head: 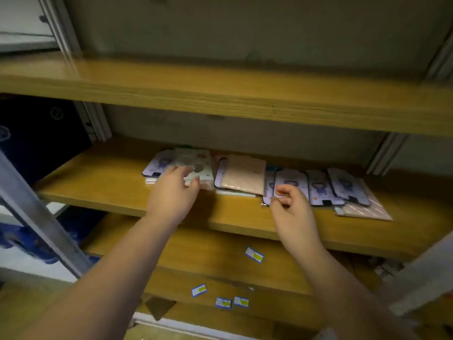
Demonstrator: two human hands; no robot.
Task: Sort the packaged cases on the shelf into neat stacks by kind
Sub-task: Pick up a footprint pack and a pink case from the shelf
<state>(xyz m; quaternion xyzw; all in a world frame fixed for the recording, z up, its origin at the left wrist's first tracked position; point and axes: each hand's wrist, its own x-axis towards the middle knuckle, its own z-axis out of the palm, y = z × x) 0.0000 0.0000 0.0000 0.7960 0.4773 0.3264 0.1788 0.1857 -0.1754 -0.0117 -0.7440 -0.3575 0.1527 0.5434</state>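
Packaged cases lie in a loose row on the middle wooden shelf (pixel 103 182). My left hand (pixel 172 192) grips the near edge of a white floral case (pixel 196 165) that tops a small stack; a purple cartoon-girl case (pixel 158 164) sticks out from under it on the left. A beige case (pixel 242 176) lies in the middle. On the right, several purple cartoon-girl cases (pixel 318 186) fan out over a pinkish pack (pixel 372 209). My right hand (pixel 290 207) hovers at the near end of the leftmost of them (pixel 291 180), fingers curled and apart, holding nothing.
The shelf above (pixel 220 94) overhangs closely. On the lower shelf (pixel 208 261) lie several small blue-and-white cards (pixel 254 254). Grey metal uprights (pixel 36 217) frame the left and right. Dark blue boxes (pixel 36 133) stand at the left.
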